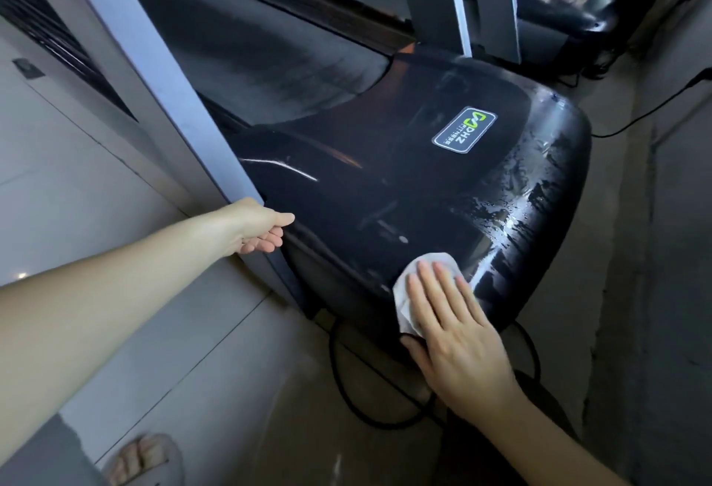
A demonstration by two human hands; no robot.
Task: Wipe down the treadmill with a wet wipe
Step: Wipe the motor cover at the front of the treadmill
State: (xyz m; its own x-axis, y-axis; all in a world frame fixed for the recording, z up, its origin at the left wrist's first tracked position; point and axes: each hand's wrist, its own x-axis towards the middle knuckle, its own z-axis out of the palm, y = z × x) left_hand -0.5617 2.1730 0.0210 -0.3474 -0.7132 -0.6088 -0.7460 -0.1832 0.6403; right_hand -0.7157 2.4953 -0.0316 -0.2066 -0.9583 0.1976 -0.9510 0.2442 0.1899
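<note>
The right hand (458,335) lies flat, fingers straight and close together, pressing the white wet wipe (406,293) onto the near edge of the treadmill's glossy black motor cover (385,177) — the wipe peeks out past the fingertips and to their left. Wet streaks (520,196) (farther right) shine on the cover. The left hand (258,229) curls round the grey upright (154,62) at the cover's left.

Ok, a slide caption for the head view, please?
Right hand presses wet wipe on treadmill cover; left hand holds the upright.
</note>
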